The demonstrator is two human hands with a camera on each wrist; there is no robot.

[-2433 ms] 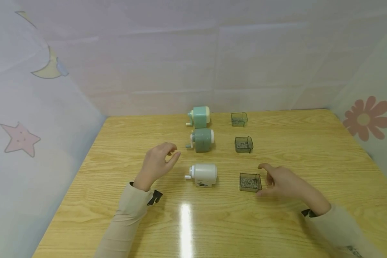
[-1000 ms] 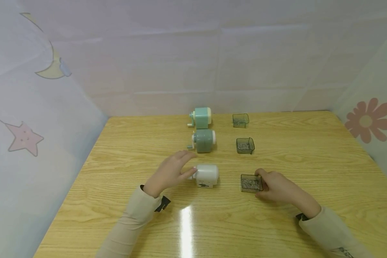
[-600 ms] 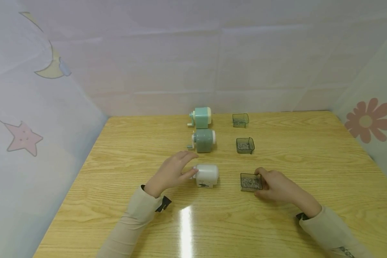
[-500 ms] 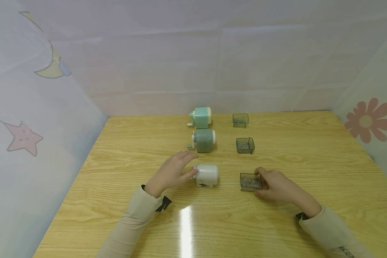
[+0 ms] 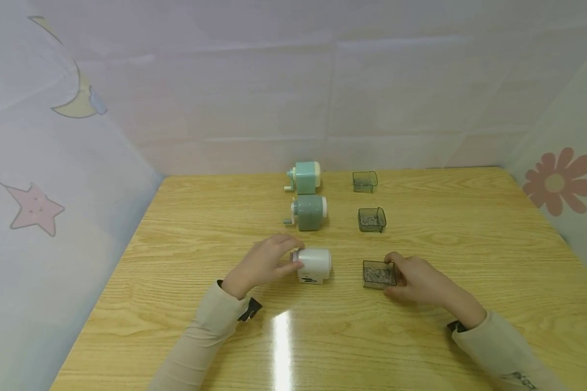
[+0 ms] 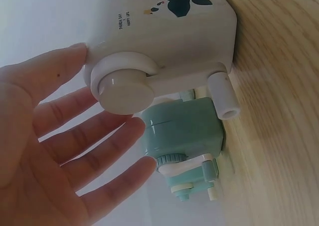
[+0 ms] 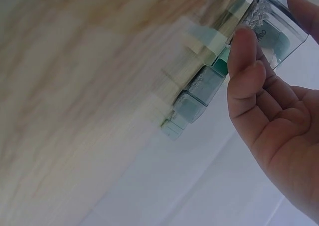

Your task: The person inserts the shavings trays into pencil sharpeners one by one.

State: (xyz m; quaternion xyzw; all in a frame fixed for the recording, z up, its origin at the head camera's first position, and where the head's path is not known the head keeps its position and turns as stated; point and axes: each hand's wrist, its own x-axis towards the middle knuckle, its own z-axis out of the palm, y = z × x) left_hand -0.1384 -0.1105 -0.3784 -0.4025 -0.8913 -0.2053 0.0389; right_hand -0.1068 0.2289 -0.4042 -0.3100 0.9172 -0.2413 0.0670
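A white crank pencil sharpener with a panda print stands nearest me in the head view. My left hand spans its crank end, thumb on the near side and index finger on the far side. In the left wrist view the thumb meets the sharpener's edge, the index fingertip is hidden behind it, and the other fingers are spread. To the right, my right hand pinches the right end of a clear shavings drawer, thumb and fingers on opposite sides. Grey pencil shavings lie in the drawer.
Behind the white sharpener stand a dark green sharpener and a light teal one. Two more clear drawers with shavings, a middle drawer and a far drawer, sit to their right. A cloth wall borders the wooden table.
My left hand has moved right onto the white sharpener, thumb and index now either side of it. My right hand has closed on the near drawer, which has shifted very slightly left.
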